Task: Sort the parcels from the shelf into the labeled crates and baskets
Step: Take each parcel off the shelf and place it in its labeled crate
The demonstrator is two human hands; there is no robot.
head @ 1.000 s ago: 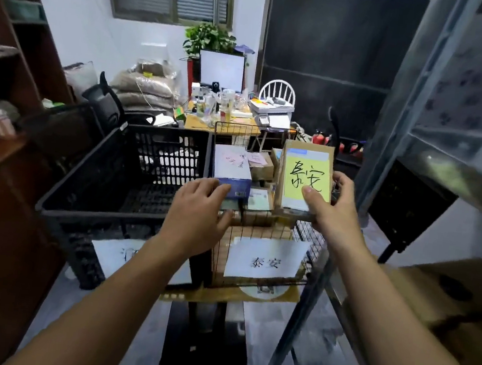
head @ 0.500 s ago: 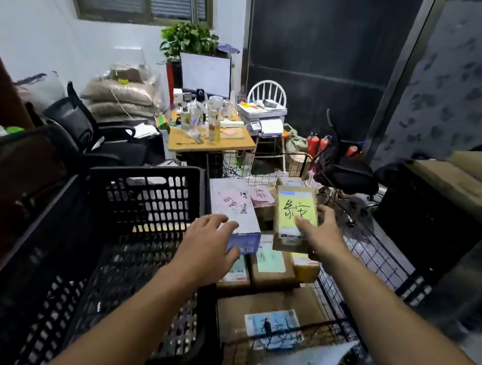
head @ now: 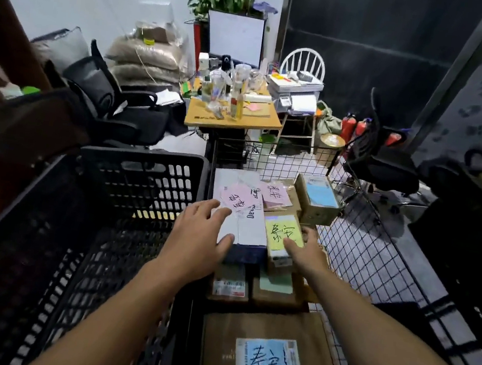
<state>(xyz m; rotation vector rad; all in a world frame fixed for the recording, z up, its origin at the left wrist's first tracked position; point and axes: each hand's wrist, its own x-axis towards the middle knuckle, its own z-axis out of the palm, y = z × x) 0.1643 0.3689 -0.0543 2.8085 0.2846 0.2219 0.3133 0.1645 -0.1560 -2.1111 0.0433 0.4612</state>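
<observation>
Grips small brown cardboard parcel with yellow-green handwritten label (head: 283, 237) in right hand (head: 307, 257), thumb on label, low inside black wire-mesh basket (head: 362, 244) atop other boxes; rests left hand (head: 197, 237) flat, fingers spread loose, on long white carton with pink note (head: 242, 215) (same basket, just beside parcel); black perforated plastic crate (head: 129, 199) directly left.

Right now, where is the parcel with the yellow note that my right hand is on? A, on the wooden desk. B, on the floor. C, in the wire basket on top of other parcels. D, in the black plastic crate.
C: the parcel with the yellow note, held by the right hand, lies inside the wire basket on other parcels, to the right of the black plastic crate.
</observation>
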